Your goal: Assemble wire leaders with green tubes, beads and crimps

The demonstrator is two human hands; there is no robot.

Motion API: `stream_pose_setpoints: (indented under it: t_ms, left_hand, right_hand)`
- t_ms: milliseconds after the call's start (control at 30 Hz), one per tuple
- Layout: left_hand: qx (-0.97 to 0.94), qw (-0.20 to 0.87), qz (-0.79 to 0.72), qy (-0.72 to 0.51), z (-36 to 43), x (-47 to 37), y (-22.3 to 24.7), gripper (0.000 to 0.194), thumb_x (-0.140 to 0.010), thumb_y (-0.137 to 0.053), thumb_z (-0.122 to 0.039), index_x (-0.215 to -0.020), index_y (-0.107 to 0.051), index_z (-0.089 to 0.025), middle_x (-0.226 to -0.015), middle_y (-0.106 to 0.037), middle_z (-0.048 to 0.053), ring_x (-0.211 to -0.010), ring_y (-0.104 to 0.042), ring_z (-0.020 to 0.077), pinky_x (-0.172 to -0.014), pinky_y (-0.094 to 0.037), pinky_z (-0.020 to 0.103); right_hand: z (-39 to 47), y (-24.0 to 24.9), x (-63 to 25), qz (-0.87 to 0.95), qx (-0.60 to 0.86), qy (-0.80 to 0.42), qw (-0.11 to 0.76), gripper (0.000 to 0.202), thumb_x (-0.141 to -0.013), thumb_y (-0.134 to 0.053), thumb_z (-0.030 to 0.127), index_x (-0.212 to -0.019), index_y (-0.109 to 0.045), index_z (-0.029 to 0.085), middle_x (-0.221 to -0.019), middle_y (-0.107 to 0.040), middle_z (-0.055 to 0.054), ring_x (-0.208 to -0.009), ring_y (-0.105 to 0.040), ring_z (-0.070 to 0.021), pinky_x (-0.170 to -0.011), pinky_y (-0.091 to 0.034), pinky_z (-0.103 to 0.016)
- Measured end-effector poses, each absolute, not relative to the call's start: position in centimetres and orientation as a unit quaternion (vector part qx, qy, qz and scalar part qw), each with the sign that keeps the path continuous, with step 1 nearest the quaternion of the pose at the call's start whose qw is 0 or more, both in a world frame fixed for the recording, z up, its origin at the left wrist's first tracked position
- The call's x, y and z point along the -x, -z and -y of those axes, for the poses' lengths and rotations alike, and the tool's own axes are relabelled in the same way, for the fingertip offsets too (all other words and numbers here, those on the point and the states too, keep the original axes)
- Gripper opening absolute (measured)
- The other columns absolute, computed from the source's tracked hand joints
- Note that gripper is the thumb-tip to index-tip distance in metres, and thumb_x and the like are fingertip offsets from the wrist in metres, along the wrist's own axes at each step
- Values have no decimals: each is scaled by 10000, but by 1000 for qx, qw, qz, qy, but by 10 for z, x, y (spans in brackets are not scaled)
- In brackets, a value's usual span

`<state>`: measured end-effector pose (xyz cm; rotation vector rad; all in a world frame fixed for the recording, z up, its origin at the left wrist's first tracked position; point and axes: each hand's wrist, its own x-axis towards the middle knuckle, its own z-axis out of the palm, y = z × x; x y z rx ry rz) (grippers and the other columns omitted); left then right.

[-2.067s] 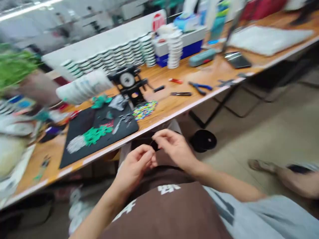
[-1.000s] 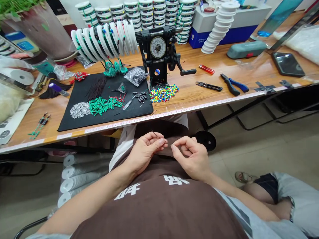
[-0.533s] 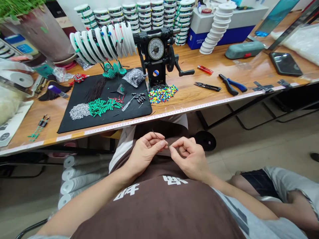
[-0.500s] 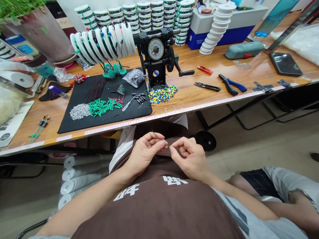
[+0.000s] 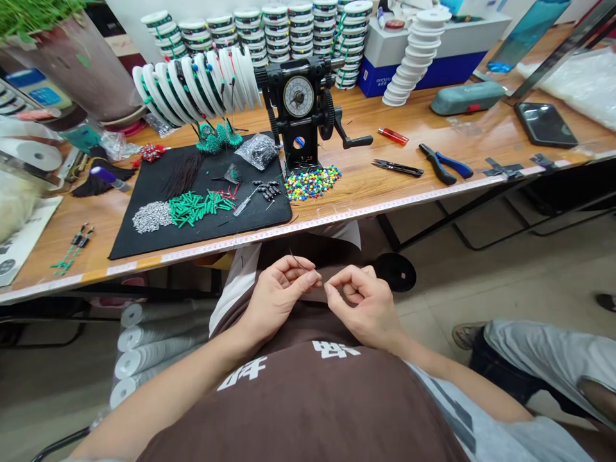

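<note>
Above my lap, my left hand [image 5: 283,289] is closed in a pinch on a thin dark line [image 5: 297,260], whose end sticks up past the fingers. My right hand [image 5: 363,298] pinches just beside it, thumb and forefinger pressed together. Whatever lies between those right fingertips is too small to make out. The fingertips of both hands are almost touching. On the table ahead is a black mat [image 5: 139,240] with green tubes [image 5: 192,208], small silvery pieces [image 5: 151,217], dark strands [image 5: 185,173] and black parts [image 5: 267,191]. Coloured beads [image 5: 312,183] lie beside it.
A hand-cranked winder [image 5: 301,106] carries white spools [image 5: 192,86]. Thread snips [image 5: 397,168], pliers [image 5: 443,163], a red lighter [image 5: 393,135] and a phone [image 5: 545,124] lie to the right. The table edge bears a measuring tape [image 5: 337,213]. Another person's grey sleeve [image 5: 543,350] shows at lower right.
My hands keep nearly the same pinching pose. The whole view has shifted slightly. The other person at lower right has moved, and a shoe now shows there.
</note>
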<state>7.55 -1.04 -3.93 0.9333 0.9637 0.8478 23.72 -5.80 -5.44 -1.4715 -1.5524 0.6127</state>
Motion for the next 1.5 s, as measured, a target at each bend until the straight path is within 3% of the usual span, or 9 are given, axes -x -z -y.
stream_pose_setpoints:
  t_ms: [333,533,633,767,933,1100,1267,1500]
  left_hand:
    - [-479,663,-454,-353,10,-74,37,181,-780,-815,-307,-834,-705,-173,-745,-706,-3,-680,-631,114,-649,-506,214]
    - [-540,603,-431,-398,8,-71,39,133,-755,-799,-245,-689,-704,-178,-854,-689,22,-814,-639,145,-749,-521,251]
    - [-568,566,-438,-405,7,-70,38,144,-755,-797,-252,-676,-701,-179,-879,-664,40,-833,-634,165,-697,-514,257]
    - [-607,517,-446,-407,9,-70,35,114,-770,-792,-243,-703,-725,-182,-918,-658,59,-866,-629,179,-696,-498,266]
    - [-665,481,-412,-396,10,-73,32,82,-797,-776,-198,-726,-735,-200,-908,-653,51,-926,-615,185,-783,-502,282]
    - [-632,511,-411,-414,9,-72,33,80,-836,-746,-234,-776,-711,-193,-961,-632,60,-930,-622,183,-738,-523,261]
    - [-614,521,-413,-425,7,-70,35,121,-837,-754,-281,-781,-699,-188,-942,-628,59,-921,-627,185,-749,-546,265]
    - [-658,511,-412,-369,8,-69,33,142,-891,-679,-287,-792,-654,-188,-980,-622,70,-930,-621,198,-785,-545,301]
  right_hand:
    - [58,54,-238,619,591,-275,438,129,-877,-622,245,-759,-660,209,-493,-336,63,-590,-391,-157,-631,-348,-280]
    - [56,53,-238,618,564,-309,452,131,-937,-611,255,-832,-674,210,-510,-350,83,-538,-368,-124,-664,-332,-303]
    - [58,55,-238,597,542,-359,470,82,-949,-597,254,-982,-663,221,-565,-339,84,-534,-347,-117,-625,-313,-294]
    - [58,61,-235,521,483,-472,522,183,-1024,-456,260,-1163,-573,250,-646,-375,67,-556,-346,-123,-560,-276,-279]
    - [53,64,-225,410,375,-609,566,89,-1012,-472,246,-1067,-542,236,-681,-394,63,-542,-280,-106,-526,-228,-266]
    - [49,59,-220,329,297,-668,598,32,-941,-548,219,-951,-518,212,-612,-311,90,-512,-211,-98,-497,-160,-268]
    - [48,51,-223,294,282,-717,565,228,-855,-608,239,-785,-391,223,-582,-288,102,-502,-186,-90,-487,-138,-265]
    - [43,47,-227,301,301,-753,502,294,-799,-654,267,-764,-365,228,-565,-287,114,-489,-176,-79,-465,-146,-235]
